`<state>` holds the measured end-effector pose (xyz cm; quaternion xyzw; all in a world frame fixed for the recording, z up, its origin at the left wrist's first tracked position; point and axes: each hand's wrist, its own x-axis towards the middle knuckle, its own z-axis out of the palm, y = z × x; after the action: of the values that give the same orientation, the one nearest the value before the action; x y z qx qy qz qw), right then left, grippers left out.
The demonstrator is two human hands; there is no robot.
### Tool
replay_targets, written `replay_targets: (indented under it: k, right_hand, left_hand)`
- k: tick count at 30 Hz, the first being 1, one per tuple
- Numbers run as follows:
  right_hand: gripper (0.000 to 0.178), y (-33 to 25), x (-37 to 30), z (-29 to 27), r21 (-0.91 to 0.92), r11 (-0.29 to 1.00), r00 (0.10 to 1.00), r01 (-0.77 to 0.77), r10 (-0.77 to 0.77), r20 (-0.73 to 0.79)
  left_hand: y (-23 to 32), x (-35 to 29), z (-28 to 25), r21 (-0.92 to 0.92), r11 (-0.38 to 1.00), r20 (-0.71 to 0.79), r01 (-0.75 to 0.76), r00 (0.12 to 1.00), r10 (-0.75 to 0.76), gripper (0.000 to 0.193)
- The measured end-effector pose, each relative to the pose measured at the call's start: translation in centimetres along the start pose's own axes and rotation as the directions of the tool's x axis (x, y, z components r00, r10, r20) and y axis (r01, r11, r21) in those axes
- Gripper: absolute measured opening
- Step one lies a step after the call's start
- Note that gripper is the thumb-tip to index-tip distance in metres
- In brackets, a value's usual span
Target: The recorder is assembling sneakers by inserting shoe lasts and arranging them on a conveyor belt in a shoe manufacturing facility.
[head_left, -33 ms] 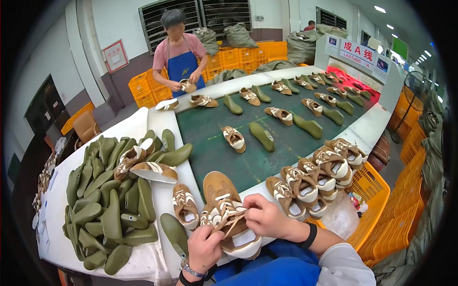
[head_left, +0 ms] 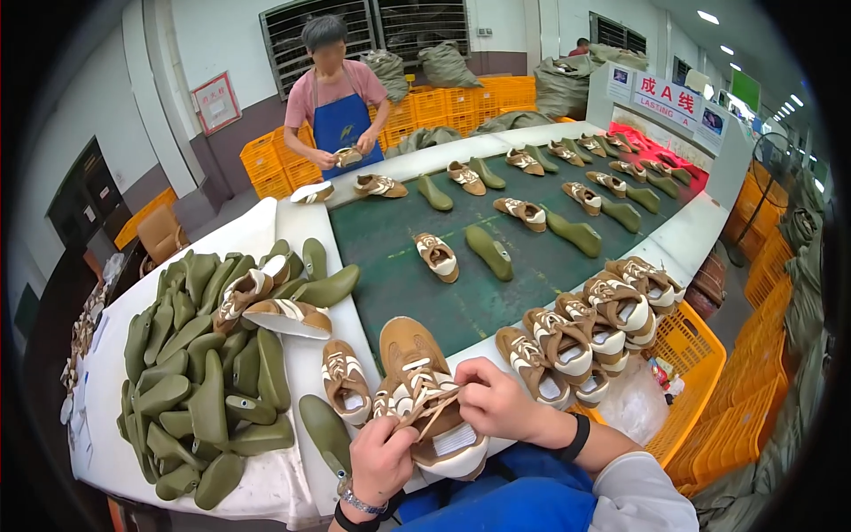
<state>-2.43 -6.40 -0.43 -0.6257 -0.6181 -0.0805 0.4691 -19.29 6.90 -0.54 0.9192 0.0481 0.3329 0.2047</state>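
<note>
A tan sneaker with white stripes [head_left: 409,341] lies at the near table edge, its toe pointing away from me. My left hand [head_left: 383,461] pinches one end of its brown shoelace [head_left: 433,411]. The other end is pinched in my right hand [head_left: 498,403], so the lace stretches across the shoe's opening between them. Left of this shoe stands a similar sneaker [head_left: 344,379], and a green shoe last [head_left: 324,432] lies close to my left hand. Several more sneakers [head_left: 560,341] are lined up beyond my right hand.
A heap of green lasts [head_left: 208,399] covers the left table, with two sneakers on top. The green conveyor belt [head_left: 381,293] carries spaced shoes and lasts. A yellow crate [head_left: 696,381] sits at my right. Across the belt, a co-worker in a blue apron [head_left: 344,124] handles a shoe.
</note>
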Motion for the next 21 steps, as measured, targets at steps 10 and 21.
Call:
replay_targets:
  k: [10, 21]
  right_hand:
    - [0.024, -1.4, -2.1, 0.8, -0.195, 0.955, 0.964, 0.226, -0.190, 0.187]
    - [0.023, 1.9, -7.0, -0.6, -0.233, 0.970, 0.993, -0.062, 0.083, 0.083]
  left_hand:
    - [-0.3, -0.6, 3.2, 0.094, 0.983, -0.055, 0.156, 0.987, -0.151, 0.016]
    - [-3.5, -2.1, 1.7, 0.122, 0.972, -0.066, 0.199, 0.979, -0.192, 0.056]
